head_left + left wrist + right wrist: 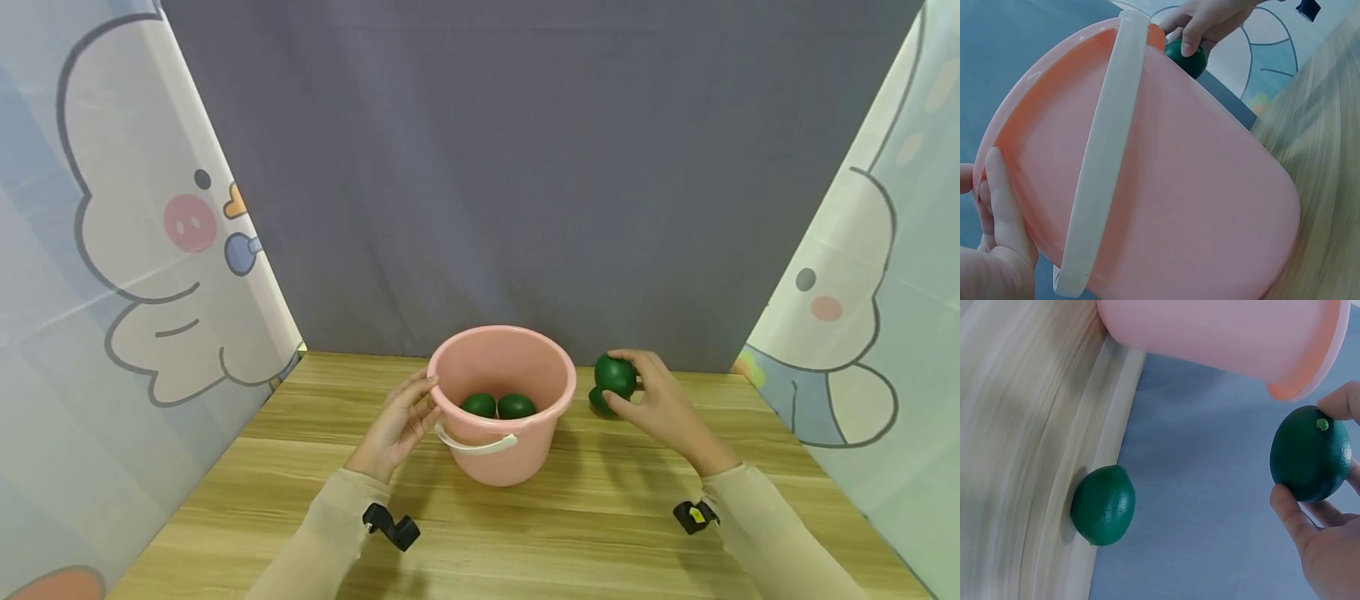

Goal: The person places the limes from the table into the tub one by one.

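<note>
A pink bucket (501,463) stands upright on the table, its white handle (477,448) hanging down the near side. My left hand (397,427) pinches the bucket's left rim, thumb on the outer wall below the lip. Two dark green limes (516,407) lie side by side inside the bucket. To the bucket's right, my right hand (662,410) holds another lime (1310,454) between thumb and fingers, raised off the table near rim height. Below it a further lime (1104,505) rests on the wood, partly covered by the held one in the head view.
The wood-grain table (540,546) ends at a dark grey curtain (487,183) behind the bucket. Cartoon-printed cloths (142,275) hang along the left and right sides. Each wrist wears a small black camera mount (392,526).
</note>
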`<state>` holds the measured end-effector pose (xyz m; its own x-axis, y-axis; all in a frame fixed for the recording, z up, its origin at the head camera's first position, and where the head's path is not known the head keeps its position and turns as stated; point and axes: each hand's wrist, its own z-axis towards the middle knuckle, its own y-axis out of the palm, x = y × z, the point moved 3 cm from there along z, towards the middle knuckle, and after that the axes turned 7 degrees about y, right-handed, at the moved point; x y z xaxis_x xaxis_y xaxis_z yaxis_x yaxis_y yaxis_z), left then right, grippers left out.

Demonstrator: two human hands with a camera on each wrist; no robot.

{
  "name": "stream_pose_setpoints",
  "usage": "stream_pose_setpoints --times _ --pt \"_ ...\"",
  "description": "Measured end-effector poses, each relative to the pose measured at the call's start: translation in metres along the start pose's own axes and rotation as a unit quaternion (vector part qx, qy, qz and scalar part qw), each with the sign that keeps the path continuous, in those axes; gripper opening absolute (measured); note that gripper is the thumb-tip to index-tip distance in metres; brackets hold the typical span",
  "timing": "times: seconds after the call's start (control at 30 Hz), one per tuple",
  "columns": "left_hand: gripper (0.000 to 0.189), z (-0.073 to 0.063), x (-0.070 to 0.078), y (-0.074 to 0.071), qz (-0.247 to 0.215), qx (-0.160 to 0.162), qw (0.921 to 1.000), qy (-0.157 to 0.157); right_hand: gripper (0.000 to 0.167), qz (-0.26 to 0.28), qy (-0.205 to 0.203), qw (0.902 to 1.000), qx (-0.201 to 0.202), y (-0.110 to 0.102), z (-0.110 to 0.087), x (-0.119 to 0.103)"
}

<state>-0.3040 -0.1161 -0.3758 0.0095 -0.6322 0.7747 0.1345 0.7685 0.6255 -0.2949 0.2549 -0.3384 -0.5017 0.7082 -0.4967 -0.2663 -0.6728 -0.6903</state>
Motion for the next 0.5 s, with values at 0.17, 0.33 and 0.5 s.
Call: stream_pose_setpoints --times 0.17,0.33,0.5 --pt "0.032 0.0004 0.0001 -0.0002 0.001 0.0 1.0 0.003 0.057 0.002 -0.016 0.9998 0.009 -0.0002 0.0037 -0.0035" --pt "0.034 -0.0006 0.0002 -0.0001 -0.005 0.006 1.0 -0.001 0.058 0.01 -0.024 0.9996 0.01 0.0001 0.005 -0.0064" --pt "0.035 -0.0011 0.0004 0.0007 -0.008 0.007 0.9999 -0.002 0.058 0.019 -0.023 0.9995 0.006 0.0007 0.0063 -0.0088"
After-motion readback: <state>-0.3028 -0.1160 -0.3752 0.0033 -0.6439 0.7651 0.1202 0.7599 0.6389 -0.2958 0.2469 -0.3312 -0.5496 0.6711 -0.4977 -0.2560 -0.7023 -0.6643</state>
